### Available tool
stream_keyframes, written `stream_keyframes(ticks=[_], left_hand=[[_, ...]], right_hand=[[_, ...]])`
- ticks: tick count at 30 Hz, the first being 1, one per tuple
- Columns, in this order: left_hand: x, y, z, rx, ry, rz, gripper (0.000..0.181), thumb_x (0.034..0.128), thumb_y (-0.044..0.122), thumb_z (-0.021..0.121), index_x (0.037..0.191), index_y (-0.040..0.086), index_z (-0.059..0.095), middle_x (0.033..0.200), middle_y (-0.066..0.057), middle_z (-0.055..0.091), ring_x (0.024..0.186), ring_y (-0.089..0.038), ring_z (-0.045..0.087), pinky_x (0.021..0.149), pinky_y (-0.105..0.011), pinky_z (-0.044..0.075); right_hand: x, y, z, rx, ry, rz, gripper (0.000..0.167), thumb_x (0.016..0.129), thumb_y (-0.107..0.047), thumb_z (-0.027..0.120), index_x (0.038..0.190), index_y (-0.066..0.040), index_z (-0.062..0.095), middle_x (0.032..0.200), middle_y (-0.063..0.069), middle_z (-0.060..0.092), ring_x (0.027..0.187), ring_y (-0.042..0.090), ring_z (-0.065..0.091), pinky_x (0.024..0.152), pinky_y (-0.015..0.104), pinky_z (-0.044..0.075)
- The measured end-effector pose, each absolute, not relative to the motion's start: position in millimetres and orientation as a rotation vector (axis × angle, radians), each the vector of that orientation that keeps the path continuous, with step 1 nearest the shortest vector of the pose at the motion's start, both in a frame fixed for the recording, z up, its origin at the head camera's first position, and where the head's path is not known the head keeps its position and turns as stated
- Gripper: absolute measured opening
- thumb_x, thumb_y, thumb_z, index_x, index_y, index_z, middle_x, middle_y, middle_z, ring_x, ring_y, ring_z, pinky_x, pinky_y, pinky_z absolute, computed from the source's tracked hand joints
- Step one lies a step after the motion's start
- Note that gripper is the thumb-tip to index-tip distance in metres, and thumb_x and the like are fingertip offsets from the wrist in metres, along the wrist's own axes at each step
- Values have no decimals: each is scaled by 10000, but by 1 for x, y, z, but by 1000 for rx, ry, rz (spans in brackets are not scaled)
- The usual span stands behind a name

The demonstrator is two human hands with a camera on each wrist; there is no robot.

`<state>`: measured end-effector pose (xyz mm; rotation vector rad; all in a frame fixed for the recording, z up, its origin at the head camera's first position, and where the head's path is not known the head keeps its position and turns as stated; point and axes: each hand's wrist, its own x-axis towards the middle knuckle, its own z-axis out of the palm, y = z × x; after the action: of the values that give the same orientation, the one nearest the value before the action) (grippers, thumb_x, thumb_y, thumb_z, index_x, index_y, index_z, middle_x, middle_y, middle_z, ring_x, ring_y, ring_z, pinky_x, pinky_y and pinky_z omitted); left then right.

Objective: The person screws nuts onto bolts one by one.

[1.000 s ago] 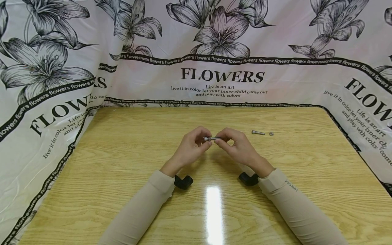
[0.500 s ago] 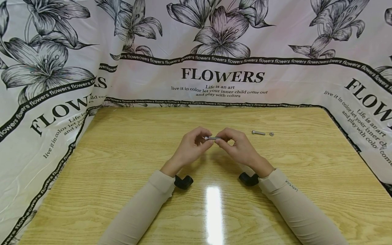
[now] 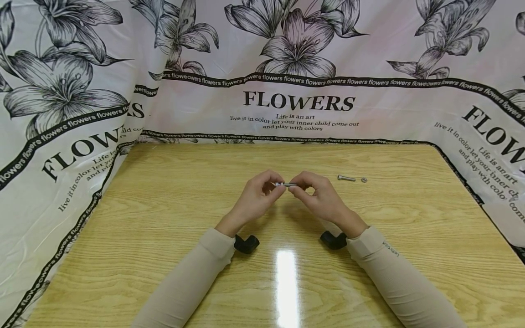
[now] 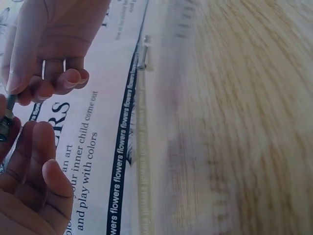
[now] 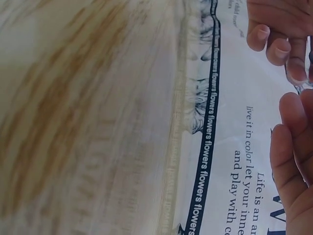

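Note:
Above the middle of the table, both hands hold one metal bolt (image 3: 289,184) level between them. My left hand (image 3: 257,197) pinches it near its head, where a small nut (image 3: 281,184) sits on the shank. The thumb and index finger of my right hand (image 3: 317,197) pinch the threaded end. In the left wrist view the bolt (image 4: 11,104) lies at the left edge, partly covered by fingers. The right wrist view shows the fingers of both hands at its right edge, with the bolt mostly out of sight.
A second bolt (image 3: 346,178) lies on the wooden table (image 3: 184,182), right of the hands, with a loose nut (image 3: 364,180) beside it. Flower-printed cloth (image 3: 295,109) stands behind the table and along its sides. Black wrist mounts (image 3: 247,244) hang below the sleeves.
The left fingertips have shifted slightly at the bolt's head end. The nut there was hidden half a second ago and shows again now. The right hand has stayed nearly still.

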<state>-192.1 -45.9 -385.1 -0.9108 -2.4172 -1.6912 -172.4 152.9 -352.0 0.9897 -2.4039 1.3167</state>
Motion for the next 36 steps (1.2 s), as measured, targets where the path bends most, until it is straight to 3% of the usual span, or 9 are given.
stream_keyframes(ticks=[8, 13, 20, 36], left_hand=[[-191, -46, -384, -827, -2484, -1669, 208, 979, 271, 562, 1051, 98, 649, 986, 25, 615, 810, -130, 555, 724, -318, 486], [-191, -45, -384, -864, -2447, -1705, 210, 929, 191, 644, 1116, 107, 599, 1016, 4, 618, 829, -165, 590, 681, -317, 488], [-191, -45, -383, -907, -2410, -1710, 131, 932, 103, 625, 1051, 106, 568, 944, -12, 620, 789, -230, 584, 625, -318, 448], [-193, -45, -386, -863, -2459, -1736, 157, 980, 280, 558, 1006, 139, 620, 898, 12, 612, 775, -211, 537, 694, -367, 456]], right_hand=[[-173, 154, -353, 999, -2394, 1330, 75, 893, 56, 616, 927, 2, 654, 874, 92, 656, 775, 179, 600, 657, 363, 509], [-173, 153, -353, 993, -2397, 1329, 77, 893, 51, 618, 929, -6, 655, 879, 91, 656, 779, 178, 602, 660, 360, 512], [-172, 153, -352, 995, -2395, 1335, 71, 892, 56, 617, 923, 7, 658, 874, 108, 654, 771, 182, 600, 660, 370, 507], [-172, 153, -351, 1002, -2378, 1347, 76, 892, 63, 613, 925, 9, 655, 867, 120, 654, 763, 177, 589, 651, 371, 502]])
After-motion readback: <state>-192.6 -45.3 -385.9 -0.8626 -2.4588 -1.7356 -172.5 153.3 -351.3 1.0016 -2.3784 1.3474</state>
